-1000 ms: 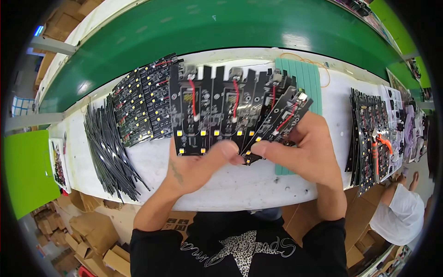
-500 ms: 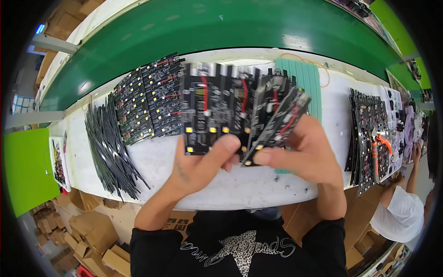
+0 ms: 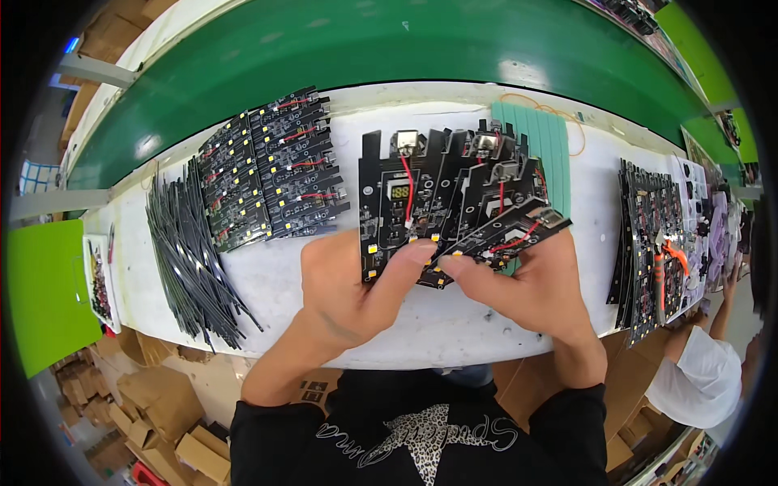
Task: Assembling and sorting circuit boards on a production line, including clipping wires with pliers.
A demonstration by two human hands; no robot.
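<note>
Between my two hands is a fanned stack of black circuit boards (image 3: pixel 397 211), with red wires, metal connectors and small yellow-white LEDs. My left hand (image 3: pixel 348 279) is closed on the stack's left lower part, thumb on top. My right hand (image 3: pixel 527 283) pinches the boards at the lower right, its thumb close to the left one; the rightmost boards tilt outward. Beneath and behind them lies a ribbed pale-green mat (image 3: pixel 555 154). Fingers under the boards are hidden.
Rows of similar boards (image 3: pixel 275 170) lie at the left, beside a bundle of black cable ties (image 3: pixel 194 267). More boards (image 3: pixel 640 243) with orange-handled pliers (image 3: pixel 660 279) are at the right, near a person in a white sleeve (image 3: pixel 701 377). A green conveyor belt (image 3: pixel 405 49) runs behind the white table.
The boards and both hands have shifted slightly right. The stack is more fanned at its right side, and my thumbs have come closer together.
</note>
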